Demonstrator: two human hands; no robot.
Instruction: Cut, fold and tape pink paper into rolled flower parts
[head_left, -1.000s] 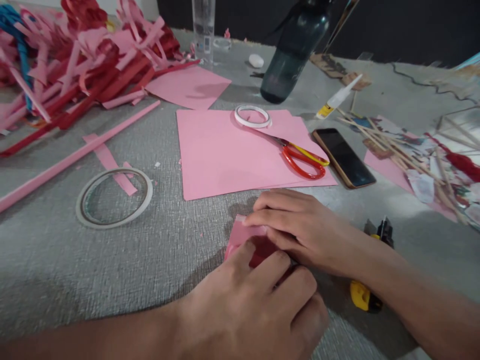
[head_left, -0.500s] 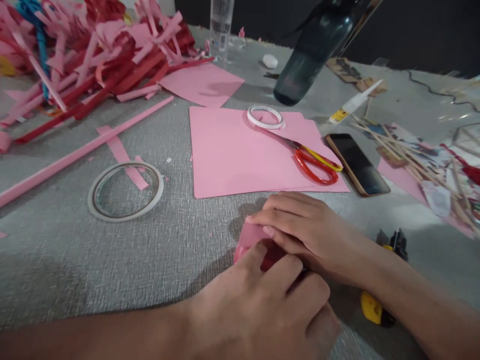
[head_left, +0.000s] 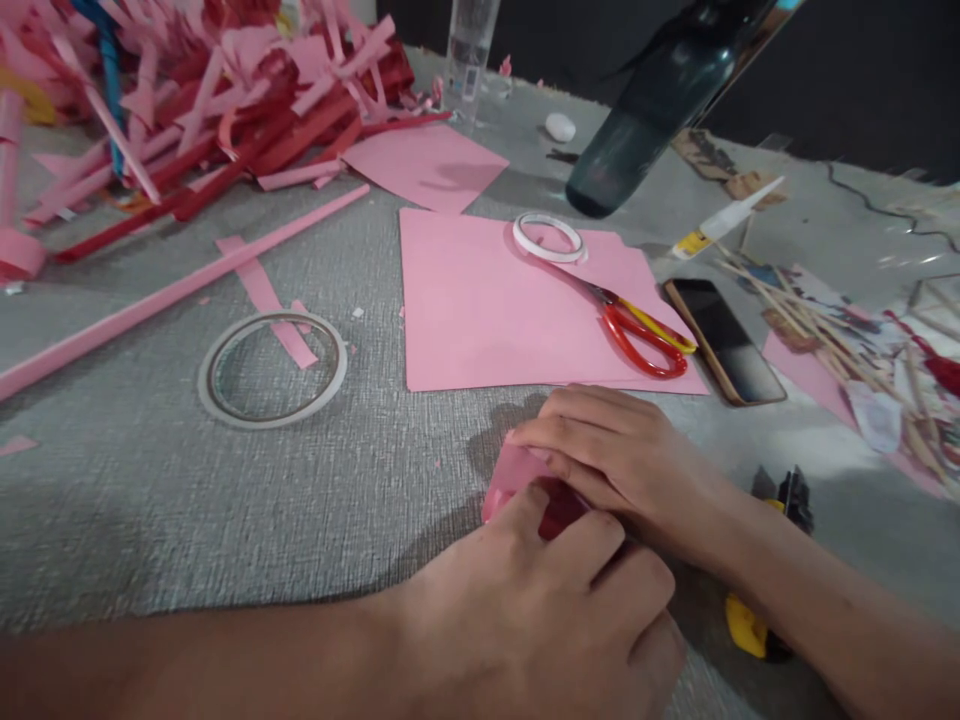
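Both hands work close together on a small piece of pink paper (head_left: 508, 478), which looks folded and shows a darker red part under the fingers. My left hand (head_left: 551, 590) is closed, its curled fingers pressing on the near side of the paper. From the right, my right hand (head_left: 619, 445) lies over the far side, fingers bent and close together, holding the paper down. Much of the piece is hidden beneath the hands. Just beyond them lie pink sheets (head_left: 465, 320), with red-and-yellow-handled scissors (head_left: 645, 340) and a white tape roll (head_left: 547, 240) on top.
A larger tape roll (head_left: 206, 385) and a long pink strip (head_left: 150, 310) lie left. Paper strips (head_left: 247, 110) pile up behind them. A leaning dark bottle (head_left: 637, 130), glue tube (head_left: 724, 222), phone (head_left: 724, 340) and thin sticks (head_left: 847, 340) stand or lie rightward. A yellow-and-black cutter (head_left: 746, 625) sits partly under my right forearm.
The view has shifted slightly, so most things on the table appear a little farther right. Both hands keep nearly the same hold on the pink paper.
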